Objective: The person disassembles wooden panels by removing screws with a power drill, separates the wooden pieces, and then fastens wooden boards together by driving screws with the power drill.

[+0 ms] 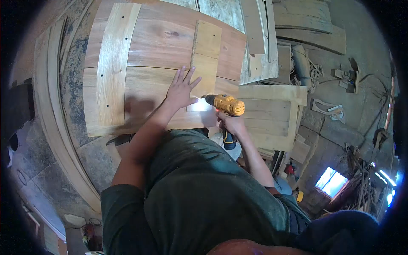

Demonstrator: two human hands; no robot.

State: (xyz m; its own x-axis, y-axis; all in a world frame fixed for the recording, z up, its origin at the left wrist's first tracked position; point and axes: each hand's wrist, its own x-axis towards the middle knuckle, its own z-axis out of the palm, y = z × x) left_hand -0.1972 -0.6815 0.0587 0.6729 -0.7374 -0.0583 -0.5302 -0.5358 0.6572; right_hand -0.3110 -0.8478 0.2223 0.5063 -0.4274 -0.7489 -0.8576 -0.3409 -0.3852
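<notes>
My right hand is wrapped round the grip of a yellow and black cordless drill. The drill points left, its lit tip close to the lower part of a pale wooden batten. Spread flat, my left hand rests beside and partly over that batten's left edge. Under both lies a wide wooden panel of joined boards. A second batten crosses the panel on the left, with several dark holes along it. Glare hides whether the bit touches the wood.
Right of the panel stands another slatted wooden piece. Long curved boards lie on the floor at left. Loose planks are stacked at the upper right, near a power cord and small wooden offcuts on the floor.
</notes>
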